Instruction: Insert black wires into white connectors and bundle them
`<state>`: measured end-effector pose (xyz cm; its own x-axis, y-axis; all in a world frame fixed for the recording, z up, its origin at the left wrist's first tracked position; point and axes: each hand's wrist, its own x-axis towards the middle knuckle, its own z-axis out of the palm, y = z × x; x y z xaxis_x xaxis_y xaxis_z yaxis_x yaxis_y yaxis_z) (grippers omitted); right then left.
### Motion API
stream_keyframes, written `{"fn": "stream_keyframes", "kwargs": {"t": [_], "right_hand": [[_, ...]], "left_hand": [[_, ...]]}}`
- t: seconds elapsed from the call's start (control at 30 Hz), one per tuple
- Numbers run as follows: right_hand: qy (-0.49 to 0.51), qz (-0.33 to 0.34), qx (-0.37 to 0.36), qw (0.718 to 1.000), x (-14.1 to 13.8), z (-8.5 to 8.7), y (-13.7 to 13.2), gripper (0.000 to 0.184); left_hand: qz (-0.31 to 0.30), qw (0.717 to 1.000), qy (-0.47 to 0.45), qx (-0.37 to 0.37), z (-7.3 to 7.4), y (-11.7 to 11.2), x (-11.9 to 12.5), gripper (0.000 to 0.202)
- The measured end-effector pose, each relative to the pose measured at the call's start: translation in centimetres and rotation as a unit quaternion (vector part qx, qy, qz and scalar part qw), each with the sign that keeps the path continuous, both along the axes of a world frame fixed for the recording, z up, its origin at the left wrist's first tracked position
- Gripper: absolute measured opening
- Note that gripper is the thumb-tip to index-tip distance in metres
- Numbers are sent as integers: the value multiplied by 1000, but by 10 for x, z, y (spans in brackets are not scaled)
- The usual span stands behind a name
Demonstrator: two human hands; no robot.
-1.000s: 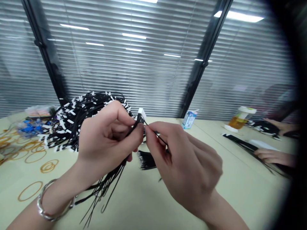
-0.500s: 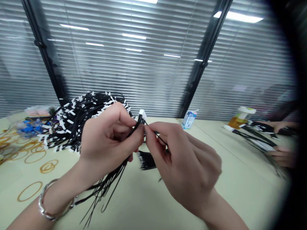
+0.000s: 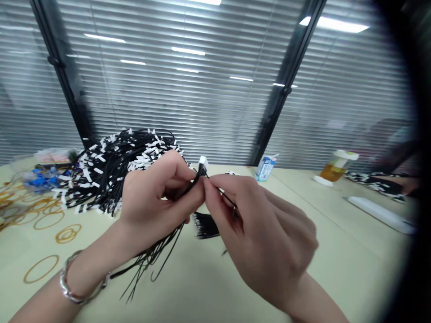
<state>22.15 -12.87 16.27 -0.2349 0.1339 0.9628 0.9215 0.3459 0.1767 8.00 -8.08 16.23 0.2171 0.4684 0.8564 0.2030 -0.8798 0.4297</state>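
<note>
My left hand (image 3: 158, 202) is closed round a bunch of thin black wires (image 3: 153, 258) that trail down onto the table. A small white connector (image 3: 203, 162) sticks up above its thumb and forefinger. My right hand (image 3: 259, 229) pinches a single black wire (image 3: 224, 195) right beside that connector, fingertips touching those of the left. A silver bracelet (image 3: 76, 287) circles my left wrist. Behind the hands lies a big heap of black wires with white tags (image 3: 114, 170).
Rubber bands (image 3: 50, 224) lie scattered at the left, near blue parts (image 3: 40, 179). A short black wire bundle (image 3: 205, 224) lies under my hands. A small carton (image 3: 265, 167) and a jar of amber liquid (image 3: 335, 168) stand further right. Another person's hand (image 3: 404, 184) shows at the far right.
Both my hands have shifted slightly right and the connector has risen a little. The other person's hands and the black bundle at the right have drawn back, leaving a white strip on the table.
</note>
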Motion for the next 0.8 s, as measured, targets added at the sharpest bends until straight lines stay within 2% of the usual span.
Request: {"fn": "stream_keyframes", "kwargs": {"t": [0.2, 0.47, 0.67, 0.8], "right_hand": [[-5, -9, 26, 1000, 0, 0, 4, 6], [2, -9, 42, 999, -3, 2, 6, 10], [16, 7, 39, 999, -1, 5, 5, 11], [24, 0, 41, 999, 4, 7, 8, 13]], "left_hand": [[19, 999, -29, -14, -2, -3, 3, 22], [-4, 998, -42, -38, -3, -4, 2, 21], [-89, 994, -19, -60, -4, 5, 1, 14], [-170, 977, -42, -125, 2, 9, 4, 13]]}}
